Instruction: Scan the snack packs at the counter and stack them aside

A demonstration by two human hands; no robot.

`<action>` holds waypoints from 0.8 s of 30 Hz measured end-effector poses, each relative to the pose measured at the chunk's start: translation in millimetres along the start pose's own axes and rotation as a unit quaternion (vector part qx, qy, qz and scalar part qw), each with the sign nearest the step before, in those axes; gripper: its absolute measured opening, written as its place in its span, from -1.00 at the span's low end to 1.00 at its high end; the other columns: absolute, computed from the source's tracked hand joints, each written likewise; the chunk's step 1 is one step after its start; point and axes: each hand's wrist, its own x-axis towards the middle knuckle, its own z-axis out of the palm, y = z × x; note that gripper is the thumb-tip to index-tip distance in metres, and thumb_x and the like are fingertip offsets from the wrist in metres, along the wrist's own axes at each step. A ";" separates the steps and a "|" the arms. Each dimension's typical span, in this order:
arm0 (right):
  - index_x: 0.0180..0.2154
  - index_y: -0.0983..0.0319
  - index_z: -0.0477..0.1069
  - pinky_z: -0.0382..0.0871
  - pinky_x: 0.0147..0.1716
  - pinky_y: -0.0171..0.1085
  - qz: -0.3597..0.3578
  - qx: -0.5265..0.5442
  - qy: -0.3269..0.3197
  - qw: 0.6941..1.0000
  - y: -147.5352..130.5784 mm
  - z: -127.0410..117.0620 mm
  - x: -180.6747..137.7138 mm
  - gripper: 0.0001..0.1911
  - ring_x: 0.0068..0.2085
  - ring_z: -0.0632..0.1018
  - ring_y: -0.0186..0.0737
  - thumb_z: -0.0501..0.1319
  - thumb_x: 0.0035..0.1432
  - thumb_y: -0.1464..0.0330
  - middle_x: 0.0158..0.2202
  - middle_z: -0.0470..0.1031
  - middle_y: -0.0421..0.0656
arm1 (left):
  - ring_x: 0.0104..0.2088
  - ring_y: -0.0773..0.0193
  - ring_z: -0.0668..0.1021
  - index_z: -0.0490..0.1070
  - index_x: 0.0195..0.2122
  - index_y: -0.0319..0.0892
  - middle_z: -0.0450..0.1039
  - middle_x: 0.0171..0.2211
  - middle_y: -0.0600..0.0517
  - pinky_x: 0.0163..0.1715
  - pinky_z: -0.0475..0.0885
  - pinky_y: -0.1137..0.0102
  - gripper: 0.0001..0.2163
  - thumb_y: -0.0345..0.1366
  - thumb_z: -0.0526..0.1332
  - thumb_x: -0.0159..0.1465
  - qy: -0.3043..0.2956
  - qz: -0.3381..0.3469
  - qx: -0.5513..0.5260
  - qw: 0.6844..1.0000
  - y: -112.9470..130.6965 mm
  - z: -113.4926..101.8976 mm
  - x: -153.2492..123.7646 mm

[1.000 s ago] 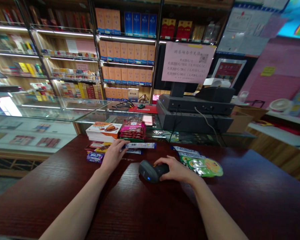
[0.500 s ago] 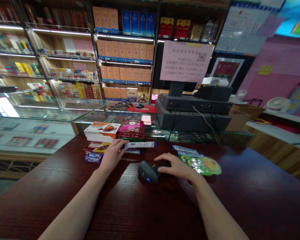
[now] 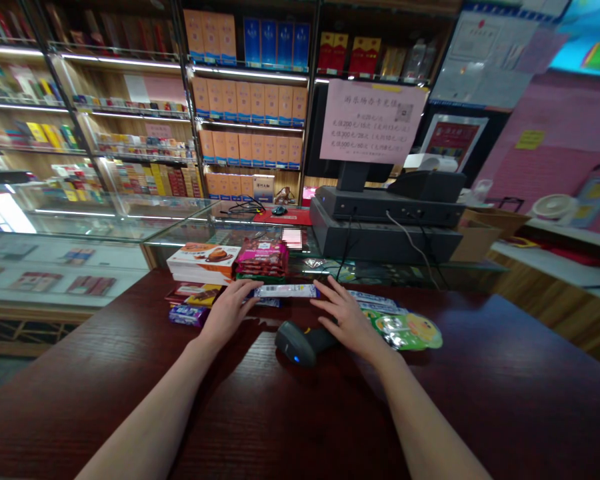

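Observation:
A long white and blue packet (image 3: 286, 291) lies on the dark red wooden counter (image 3: 300, 413). My left hand (image 3: 229, 311) rests at the packet's left end, fingers on it. My right hand (image 3: 347, 315) is open, fingers stretched toward the packet's right end. A black barcode scanner (image 3: 300, 341) with a blue light lies on the counter just below my right hand, not held. Behind the packet stand an orange and white box (image 3: 205, 260) and a stack of pink packets (image 3: 263, 257).
Green snack bags (image 3: 410, 331) lie to the right of the scanner, small purple packets (image 3: 187, 313) at the left. A cash register (image 3: 385, 223) with a pink notice stands behind on a glass case (image 3: 105, 227). Shelves of boxed goods fill the back wall.
My right hand has let go of the scanner and moved up and forward to the packet's right end. The scanner now lies free on the counter. My left hand has barely moved.

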 end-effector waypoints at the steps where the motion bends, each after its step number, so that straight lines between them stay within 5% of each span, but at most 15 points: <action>1: 0.13 0.11 0.45 0.07 0.31 0.29 0.000 -0.004 -0.002 1.000 0.2 -0.2 0.2 -0.57 0.45 0.00 0.08 0.18 0.25 0.47 0.39 0.18 -0.14 | 0.07 0.15 0.49 0.42 0.10 -0.05 0.46 0.02 -0.04 0.16 0.40 0.18 -0.71 -0.19 0.12 0.39 -0.003 -0.001 -0.005 1.000 -0.3 0.3 -0.2; 10: 0.23 0.07 0.33 0.09 0.31 0.23 0.013 0.047 0.026 0.998 2.6 -0.3 1.1 -0.54 0.40 0.16 -0.02 0.13 0.32 0.40 0.31 0.33 -0.12 | 0.04 0.15 0.53 0.47 0.05 -0.12 0.55 -0.02 -0.05 0.16 0.40 0.18 -0.67 -0.12 0.05 0.42 -0.022 -0.012 -0.026 0.999 -2.6 5.8 0.2; 16: 0.13 0.09 0.44 0.27 0.24 0.01 0.062 0.176 0.026 0.982 -2.2 -1.6 2.2 -0.64 0.21 0.45 -0.10 0.11 0.34 0.33 0.20 0.44 -0.09 | -0.02 0.15 0.59 0.49 0.00 -0.12 0.59 -0.05 -0.05 0.09 0.45 0.22 -0.66 -0.07 0.06 0.40 -0.009 -0.042 -0.060 0.997 2.1 4.0 1.6; 24: 0.02 0.14 0.53 0.35 0.15 -0.09 0.132 0.266 0.026 0.955 -6.7 0.4 6.4 -0.67 0.08 0.51 -0.10 0.17 0.25 0.33 0.06 0.51 -0.08 | -0.09 0.17 0.60 0.37 0.15 -0.11 0.56 -0.04 -0.03 -0.11 0.53 0.29 -0.61 -0.12 0.16 0.33 0.022 -0.082 -0.080 0.993 2.8 5.0 1.1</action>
